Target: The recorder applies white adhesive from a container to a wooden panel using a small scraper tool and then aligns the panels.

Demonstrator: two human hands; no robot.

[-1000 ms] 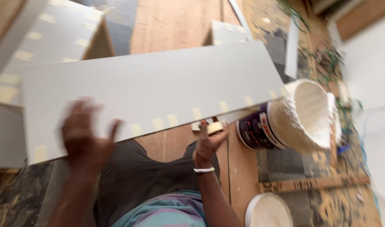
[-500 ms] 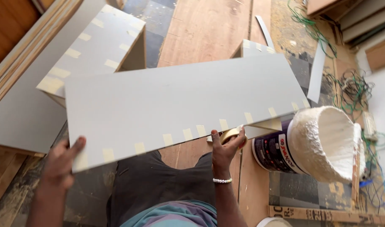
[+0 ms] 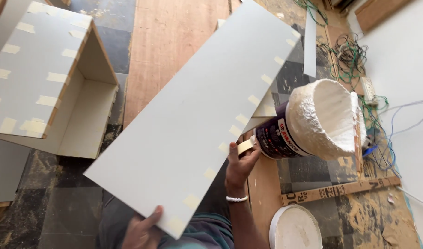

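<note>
Long grey taped board (image 3: pixel 197 110) has swung diagonal since earlier; left hand (image 3: pixel 142 230) grips its near corner, right hand (image 3: pixel 241 161) pinches a tape roll (image 3: pixel 245 146) at its edge.

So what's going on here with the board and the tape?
A person holds a long grey board across their lap. The left hand grips its near corner, and the right hand holds a roll of masking tape against its edge. Short tape strips line that edge. Beside the right hand a plaster-caked bucket lies tipped on the floor, with a round white lid nearby. To the left sits an open grey box, also taped.
</note>
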